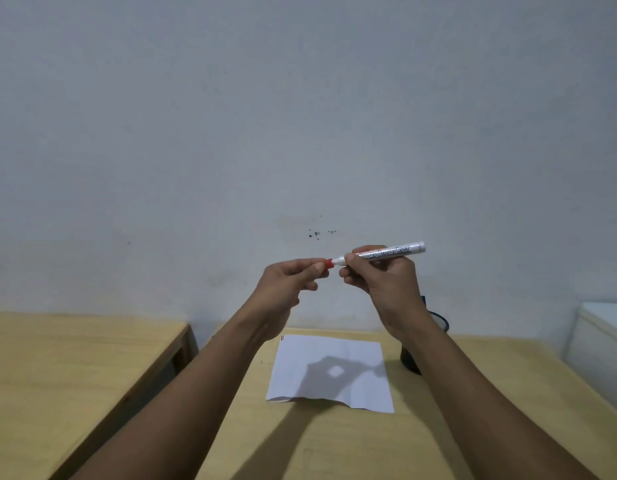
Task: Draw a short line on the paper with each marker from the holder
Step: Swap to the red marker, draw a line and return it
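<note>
Right hand (383, 275): fingers closed around the barrel of one white board marker with printed lettering (386, 252), held roughly level in the air above the desk. Left hand (289, 275): thumb and fingertips pinched on the marker's red cap (328, 263) at its left end; whether the cap is seated or parting cannot be told. Step in hand, by judgement: cap handling; best done with a straight pull or push along the barrel, right hand steady, no twisting. Below: one white creased sheet of paper (362, 393) lying flat on one light wooden desk (456, 427), small dark marks at its upper left corner. One black mesh holder (440, 322) just right of the paper, largely hidden behind the right forearm; contents uncountable.
</note>
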`<state>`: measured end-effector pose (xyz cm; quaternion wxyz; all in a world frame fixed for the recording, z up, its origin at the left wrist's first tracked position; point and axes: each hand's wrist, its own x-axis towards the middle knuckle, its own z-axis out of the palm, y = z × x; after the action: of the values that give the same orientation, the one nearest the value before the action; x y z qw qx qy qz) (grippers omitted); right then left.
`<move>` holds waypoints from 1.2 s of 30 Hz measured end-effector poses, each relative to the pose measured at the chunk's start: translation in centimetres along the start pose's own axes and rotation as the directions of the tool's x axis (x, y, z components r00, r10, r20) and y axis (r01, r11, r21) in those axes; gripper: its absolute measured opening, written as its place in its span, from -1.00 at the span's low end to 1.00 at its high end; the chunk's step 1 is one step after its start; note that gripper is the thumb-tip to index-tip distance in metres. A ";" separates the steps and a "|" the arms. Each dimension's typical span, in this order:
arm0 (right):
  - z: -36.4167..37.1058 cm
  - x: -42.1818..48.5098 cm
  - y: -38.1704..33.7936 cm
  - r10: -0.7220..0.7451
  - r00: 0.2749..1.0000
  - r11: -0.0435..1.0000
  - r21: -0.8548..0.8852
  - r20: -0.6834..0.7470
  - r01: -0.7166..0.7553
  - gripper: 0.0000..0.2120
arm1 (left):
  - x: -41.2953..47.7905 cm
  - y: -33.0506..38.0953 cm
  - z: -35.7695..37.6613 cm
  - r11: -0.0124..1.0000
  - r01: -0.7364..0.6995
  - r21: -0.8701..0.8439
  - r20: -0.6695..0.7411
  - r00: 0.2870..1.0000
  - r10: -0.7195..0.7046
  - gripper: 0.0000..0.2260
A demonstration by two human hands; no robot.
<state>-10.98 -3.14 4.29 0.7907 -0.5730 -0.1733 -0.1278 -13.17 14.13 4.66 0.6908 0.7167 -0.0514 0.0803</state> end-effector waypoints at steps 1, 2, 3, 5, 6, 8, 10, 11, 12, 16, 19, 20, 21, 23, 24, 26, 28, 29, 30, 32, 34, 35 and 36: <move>0.0 -0.2 -0.4 0.002 1.000 1.000 -0.020 0.019 -0.001 -0.95 | -0.2 0.4 0.2 1.000 -0.013 0.016 0.015 1.000 0.012 -0.84; 0.0 -0.4 -0.9 0.008 0.999 0.999 -0.035 0.035 -0.007 -0.93 | -0.5 0.8 0.4 0.999 -0.045 0.029 0.018 0.999 0.044 -0.85; 0.0 -0.6 -1.3 0.013 0.999 0.999 -0.040 0.043 -0.011 -0.93 | -0.6 1.2 0.6 0.995 -0.095 0.032 0.013 0.995 0.095 -0.87; 0.1 -0.8 -1.9 0.014 0.999 0.999 -0.030 0.033 -0.013 -0.93 | -0.7 1.8 1.0 0.977 -0.210 0.025 -0.001 0.978 0.210 -0.91; 0.1 -0.9 -2.0 0.020 1.000 1.000 -0.019 0.024 -0.019 -0.91 | -0.7 1.9 1.1 0.967 -0.254 0.029 -0.003 0.967 0.254 -0.92; 0.1 -1.1 -2.3 0.070 0.998 0.997 0.037 0.001 -0.070 -0.88 | -0.9 2.1 1.6 0.951 -0.303 0.057 -0.013 0.952 0.305 -0.94; -0.1 -1.2 -2.8 0.140 0.989 0.986 0.102 -0.049 -0.134 -0.80 | -0.9 2.3 2.4 0.947 -0.315 0.057 -0.036 0.948 0.317 -0.94; -0.4 -1.2 -3.0 0.161 0.981 0.983 0.106 -0.105 -0.150 -0.69 | -0.9 2.6 2.8 0.947 -0.316 0.050 -0.052 0.947 0.318 -0.93; -1.0 -1.0 -3.2 0.159 0.970 0.987 0.063 -0.186 -0.149 -0.54 | -0.8 2.9 3.1 0.946 -0.321 0.053 -0.075 0.943 0.324 -0.92; -4.9 -0.7 -3.4 -0.250 0.924 0.827 -0.560 -0.291 0.047 -0.35 | 0.6 3.5 4.5 0.910 -0.365 0.198 -0.109 0.914 0.391 -0.89; -7.4 -0.1 -3.7 -0.267 0.964 0.659 -0.731 -0.004 0.180 -0.61 | 2.1 3.4 6.7 0.850 -0.381 0.364 -0.033 0.907 0.420 -0.83; -8.2 0.2 -3.7 -0.228 0.972 0.637 -0.747 0.050 0.188 -0.62 | 2.7 3.4 7.6 0.837 -0.386 0.388 0.002 0.908 0.418 -0.83; -8.8 0.4 -3.6 -0.208 0.975 0.614 -0.765 0.081 0.195 -0.63 | 3.3 3.3 8.6 0.832 -0.390 0.394 0.035 0.911 0.410 -0.82; -10.1 1.0 -3.1 -0.219 0.972 0.583 -0.787 0.086 0.201 -0.73 | 4.7 2.8 10.5 0.829 -0.399 0.393 0.085 0.913 0.399 -0.82; -10.8 1.3 -2.7 -0.229 0.970 0.579 -0.791 0.076 0.198 -0.80 | 5.4 2.5 11.4 0.830 -0.404 0.385 0.108 0.913 0.394 -0.82; -12.2 2.0 -1.9 -0.239 0.970 0.584 -0.792 0.043 0.179 -0.88 | 6.7 1.7 13.0 0.846 -0.402 0.351 0.144 0.915 0.376 -0.80; -13.6 2.8 -1.1 -0.247 0.969 0.587 -0.796 0.000 0.150 -0.89 | 8.2 0.5 14.4 0.864 -0.388 0.322 0.143 0.922 0.361 -0.66; -14.3 3.2 -0.7 -0.255 0.966 0.591 -0.796 -0.028 0.133 -0.87 | 9.0 -0.2 15.0 0.867 -0.373 0.329 0.126 0.928 0.351 -0.58; -14.8 3.6 -0.4 -0.262 0.964 0.604 -0.788 -0.055 0.119 -0.82 | 9.6 -1.0 15.4 0.865 -0.351 0.358 0.105 0.936 0.336 -0.55; -15.9 4.4 0.6 -0.255 0.963 0.628 -0.772 -0.084 0.099 -0.64 | 10.7 -2.7 16.2 0.846 -0.285 0.451 0.079 0.957 0.280 -0.63; -17.0 5.0 1.7 -0.225 0.972 0.608 -0.790 -0.072 0.082 -0.49 | 11.5 -4.9 16.7 0.810 -0.205 0.550 0.058 0.976 0.208 -0.71; -17.5 5.3 2.3 -0.193 0.979 0.589 -0.806 -0.064 0.063 -0.46 | 11.8 -5.9 17.0 0.793 -0.172 0.585 0.056 0.983 0.172 -0.71; -17.9 5.6 3.0 -0.154 0.986 0.569 -0.821 -0.060 0.039 -0.46 | 12.1 -6.8 17.3 0.780 -0.145 0.609 0.062 0.989 0.136 -0.70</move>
<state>-2.40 -19.26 -0.98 0.4385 -0.8534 -0.0761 -0.2715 0.78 -2.37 -0.33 0.4136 0.8962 -0.0810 0.1385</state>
